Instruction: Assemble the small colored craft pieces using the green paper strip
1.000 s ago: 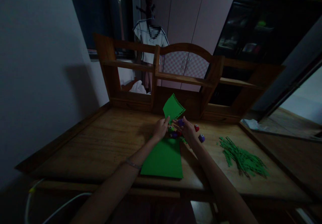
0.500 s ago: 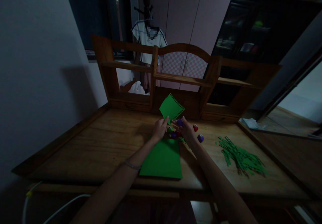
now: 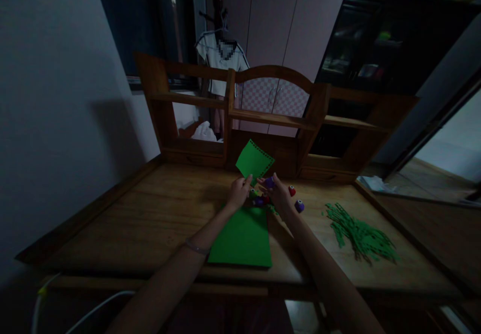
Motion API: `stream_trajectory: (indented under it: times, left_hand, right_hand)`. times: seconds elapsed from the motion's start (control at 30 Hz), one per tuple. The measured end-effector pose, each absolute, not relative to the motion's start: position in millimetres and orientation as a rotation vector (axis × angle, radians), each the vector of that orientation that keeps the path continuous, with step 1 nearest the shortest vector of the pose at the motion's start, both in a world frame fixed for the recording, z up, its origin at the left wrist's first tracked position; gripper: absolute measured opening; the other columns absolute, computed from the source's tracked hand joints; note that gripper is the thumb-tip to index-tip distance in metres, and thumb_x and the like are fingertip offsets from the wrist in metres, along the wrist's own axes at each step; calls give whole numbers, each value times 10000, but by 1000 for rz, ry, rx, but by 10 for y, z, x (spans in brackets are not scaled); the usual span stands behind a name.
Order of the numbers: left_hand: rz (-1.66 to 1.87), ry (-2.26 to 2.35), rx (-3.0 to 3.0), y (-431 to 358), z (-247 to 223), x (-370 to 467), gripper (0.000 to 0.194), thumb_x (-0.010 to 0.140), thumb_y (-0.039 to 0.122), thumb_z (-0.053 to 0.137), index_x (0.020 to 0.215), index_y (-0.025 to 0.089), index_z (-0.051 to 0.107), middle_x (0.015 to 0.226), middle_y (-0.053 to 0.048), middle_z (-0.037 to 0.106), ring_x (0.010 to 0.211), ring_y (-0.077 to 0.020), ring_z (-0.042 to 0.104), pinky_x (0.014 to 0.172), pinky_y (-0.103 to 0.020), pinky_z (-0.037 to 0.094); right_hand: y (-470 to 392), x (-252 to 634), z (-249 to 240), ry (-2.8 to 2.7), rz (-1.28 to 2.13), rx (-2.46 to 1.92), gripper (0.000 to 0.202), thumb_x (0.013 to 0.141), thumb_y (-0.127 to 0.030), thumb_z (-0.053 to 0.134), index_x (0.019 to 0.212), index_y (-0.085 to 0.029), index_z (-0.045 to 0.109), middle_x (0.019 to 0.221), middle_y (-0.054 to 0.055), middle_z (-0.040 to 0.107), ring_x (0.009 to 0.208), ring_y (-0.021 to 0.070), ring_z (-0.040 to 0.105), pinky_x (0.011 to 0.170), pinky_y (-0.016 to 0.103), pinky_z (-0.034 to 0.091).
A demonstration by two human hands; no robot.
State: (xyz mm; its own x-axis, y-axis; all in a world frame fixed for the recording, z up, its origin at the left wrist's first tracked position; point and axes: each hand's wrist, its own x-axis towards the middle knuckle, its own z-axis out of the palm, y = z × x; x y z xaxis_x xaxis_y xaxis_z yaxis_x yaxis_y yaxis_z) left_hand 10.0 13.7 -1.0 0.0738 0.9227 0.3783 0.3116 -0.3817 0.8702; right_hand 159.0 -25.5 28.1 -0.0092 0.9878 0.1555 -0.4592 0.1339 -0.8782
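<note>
1. The grip of the left hand [image 3: 237,194] is a pinch, thumb and fingers together at the lower corner of a green sheet [image 3: 252,159]; the right hand [image 3: 281,195] has its fingers bent around a held purple piece [image 3: 269,182], close to that same corner
2. The green sheet stands up above the bench [image 3: 169,204], tilted, with small dark cut-outs along its right-hand edges
3. The person's fingers partly cover the held purple piece, and whether it touches the sheet cannot be told; the sheet's lowest corner is also hard to make out in the dim light
4. Between and below the hands lie a lime-green piece [image 3: 254,193] and a dark cluster [image 3: 260,200] of purple and red, too crowded to separate clearly; the left forearm hides part of the left edge of a green stack [image 3: 242,236] nearer the person, and both forearms are cut off by the bottom of the view
5. Just beyond the right wrist sit a red piece [image 3: 292,191] and a loose purple piece [image 3: 299,206], each with a white spot, and farther right a tangled heap of green strips [image 3: 361,234]
6. Compared with the earlier frames, the sheet leans farther left, its top corner shifted that way, while the hands keep nearly the same places and pose
</note>
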Motion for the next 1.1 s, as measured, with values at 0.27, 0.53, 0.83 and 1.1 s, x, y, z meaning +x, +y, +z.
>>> stream_trajectory:
  times: [0.27,0.53,0.83,1.1]
  left_hand:
    - [1317,1254,1761,115,26,98,538,853,574,342,519,173,472,454,-6,503,502,-131,508,533,-245,319]
    - [1308,1254,1763,104,27,94,546,852,583,335,521,173,475,452,-4,498,494,-133,509,529,-249,317]
    - [1300,1245,1762,118,11,96,555,853,592,320,522,176,479,448,-3,500,481,-136,509,538,-253,330]
    - [1303,1239,1769,139,-25,101,551,855,594,320,537,175,486,451,-1,503,474,-135,507,531,-254,323]
  right_hand:
    - [-250,1592,285,-942,1330,-711,350,752,-531,603,792,-186,649,889,65,703,1034,254,607,875,379,480]
    - [-255,1589,298,-921,1331,-721,347,738,-537,617,784,-195,645,882,59,701,1038,258,605,860,376,490]
    - [-269,1581,316,-940,1317,-746,375,738,-549,608,761,-177,657,881,77,697,1012,262,617,851,370,490]
    - [-253,1576,295,-933,1313,-731,367,740,-542,610,761,-179,658,853,62,697,975,259,630,848,381,489]
